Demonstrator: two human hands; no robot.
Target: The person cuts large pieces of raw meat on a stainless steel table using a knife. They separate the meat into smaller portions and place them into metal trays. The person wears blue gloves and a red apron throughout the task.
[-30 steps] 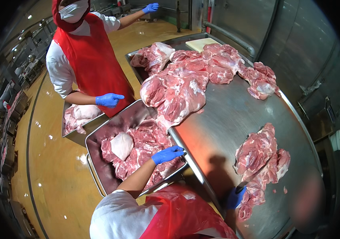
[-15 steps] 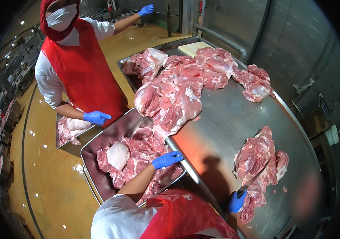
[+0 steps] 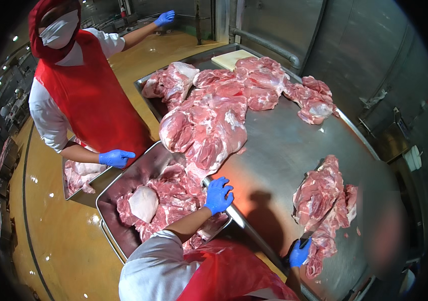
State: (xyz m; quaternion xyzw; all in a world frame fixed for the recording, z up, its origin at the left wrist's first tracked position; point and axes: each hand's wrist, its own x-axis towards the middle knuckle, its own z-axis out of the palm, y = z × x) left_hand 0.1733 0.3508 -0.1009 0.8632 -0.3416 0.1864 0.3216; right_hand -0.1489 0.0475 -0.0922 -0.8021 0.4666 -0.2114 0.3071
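Softly lobed raw meat (image 3: 318,199), smooth metal table (image 3: 279,143), hand-held (image 3: 299,254) knife (image 3: 303,243)

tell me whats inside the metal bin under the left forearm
The metal bin holds a heap of red meat pieces, with a whitish piece on top. Whatever lies beneath the heap is covered, and the left forearm hides some meat.

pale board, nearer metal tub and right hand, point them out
Pale board (image 3: 230,59): head view, on its top face
Nearer metal tub (image 3: 109,210): head view, on its inner wall
Right hand (image 3: 299,254): head view, on the blue glove
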